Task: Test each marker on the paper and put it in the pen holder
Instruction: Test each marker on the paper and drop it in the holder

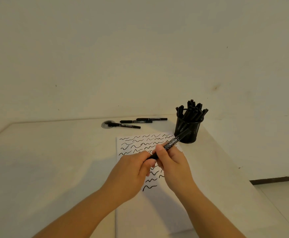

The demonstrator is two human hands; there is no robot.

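Both my hands hold one black marker above the white paper. My right hand grips its barrel, and its far end points up toward the pen holder. My left hand pinches the marker's near end, which is hidden under the fingers. Rows of black wavy test strokes cover the upper part of the sheet. The black mesh pen holder stands at the paper's far right corner, holding several black markers. Three loose black markers lie on the table beyond the paper.
A round cable grommet sits in the table under the leftmost loose marker. A pale wall rises right behind the table. The table's right edge drops off to the floor, close to the pen holder.
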